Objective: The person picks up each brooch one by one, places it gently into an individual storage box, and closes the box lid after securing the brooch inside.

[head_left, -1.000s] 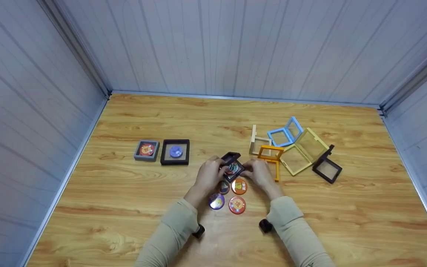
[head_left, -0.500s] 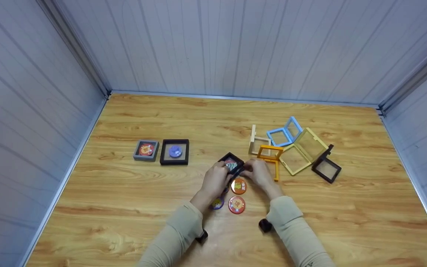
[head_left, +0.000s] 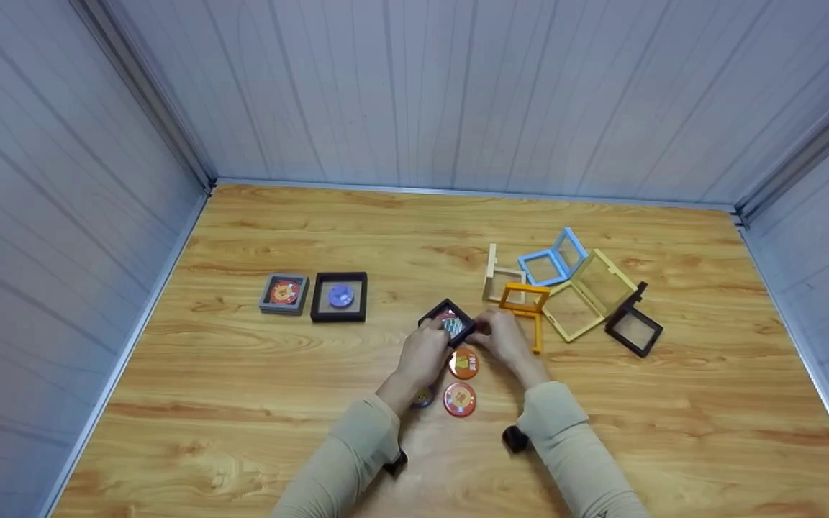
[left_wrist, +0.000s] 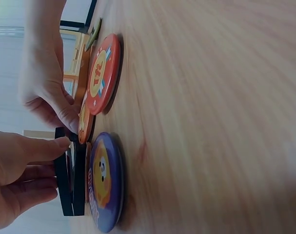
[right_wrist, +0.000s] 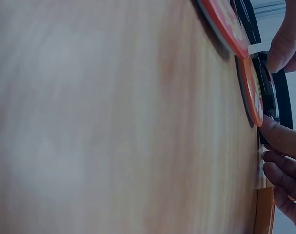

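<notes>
A small black display frame (head_left: 462, 314) with a round badge (head_left: 452, 326) behind its clear window sits mid-table. My left hand (head_left: 422, 355) grips the frame's lid from the left, thumb on the near side. In the left wrist view the lid stands slightly ajar from the base. My right hand (head_left: 505, 337) pinches the frame's right corner. Just nearer lie an orange badge (head_left: 463, 363) and a red badge (head_left: 460, 399). A purple badge (left_wrist: 107, 183) is partly covered by my left hand in the head view.
To the left lie a grey frame (head_left: 304, 293) and a larger black frame (head_left: 362, 296), each holding a badge. Opened frames stand right: cream (head_left: 490, 272), orange (head_left: 538, 332), blue (head_left: 564, 275), yellow (head_left: 624, 277) and dark brown (head_left: 650, 346). Walls border the table.
The small frame's raised lid has swung down over the badge. My left hand has moved slightly right and nearer, covering more of the purple badge. The right hand has stayed at the corner.
</notes>
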{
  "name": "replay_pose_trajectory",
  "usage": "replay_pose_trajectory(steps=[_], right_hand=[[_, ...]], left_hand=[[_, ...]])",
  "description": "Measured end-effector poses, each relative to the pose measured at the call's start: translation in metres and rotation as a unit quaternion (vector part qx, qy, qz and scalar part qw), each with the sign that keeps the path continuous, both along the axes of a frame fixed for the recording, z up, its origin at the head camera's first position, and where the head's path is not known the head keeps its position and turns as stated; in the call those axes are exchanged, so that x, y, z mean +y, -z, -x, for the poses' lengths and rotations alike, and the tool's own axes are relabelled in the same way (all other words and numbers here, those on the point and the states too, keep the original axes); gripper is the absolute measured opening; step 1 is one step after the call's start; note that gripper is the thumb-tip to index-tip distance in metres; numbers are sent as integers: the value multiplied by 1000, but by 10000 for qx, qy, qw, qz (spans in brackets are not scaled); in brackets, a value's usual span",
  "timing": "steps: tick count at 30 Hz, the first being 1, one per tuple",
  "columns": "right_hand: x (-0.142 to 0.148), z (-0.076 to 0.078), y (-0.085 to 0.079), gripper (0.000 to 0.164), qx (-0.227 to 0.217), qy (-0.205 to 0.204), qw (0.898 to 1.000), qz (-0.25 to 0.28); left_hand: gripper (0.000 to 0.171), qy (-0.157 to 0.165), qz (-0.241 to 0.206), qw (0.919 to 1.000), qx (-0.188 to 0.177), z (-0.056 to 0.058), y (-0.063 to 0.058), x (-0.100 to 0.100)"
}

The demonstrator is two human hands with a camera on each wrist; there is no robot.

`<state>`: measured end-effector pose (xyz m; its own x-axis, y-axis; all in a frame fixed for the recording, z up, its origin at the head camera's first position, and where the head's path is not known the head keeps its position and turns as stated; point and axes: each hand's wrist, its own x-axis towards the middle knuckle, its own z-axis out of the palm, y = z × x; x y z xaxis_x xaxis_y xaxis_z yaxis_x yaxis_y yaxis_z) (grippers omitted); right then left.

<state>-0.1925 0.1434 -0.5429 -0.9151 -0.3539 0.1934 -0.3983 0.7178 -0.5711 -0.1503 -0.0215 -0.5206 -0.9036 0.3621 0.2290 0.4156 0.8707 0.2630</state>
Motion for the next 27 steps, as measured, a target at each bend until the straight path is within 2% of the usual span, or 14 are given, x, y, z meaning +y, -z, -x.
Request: replay_pose_trajectory(steps=[10, 15, 20, 23, 27], right_hand=[[0, -1, -2, 15, -69, 26, 10000, -9], [0, -2, -2, 16, -190, 24, 9998, -12], [-1, -3, -3, 18, -249, -66, 9997, 1], [0, -4, -3, 20, -146, -117, 9998, 50], [1, -8, -4, 22, 60, -140, 9998, 93]], left_hand=[[8, -46, 214, 9991, 374, 0, 4, 3], [8, -1, 257, 9990, 358, 1, 3, 1], [6, 76, 286, 9994, 165, 4, 2, -3], [6, 138, 287, 9994, 167, 7, 2, -7], [10, 213, 349, 9984, 390, 10, 3, -13]])
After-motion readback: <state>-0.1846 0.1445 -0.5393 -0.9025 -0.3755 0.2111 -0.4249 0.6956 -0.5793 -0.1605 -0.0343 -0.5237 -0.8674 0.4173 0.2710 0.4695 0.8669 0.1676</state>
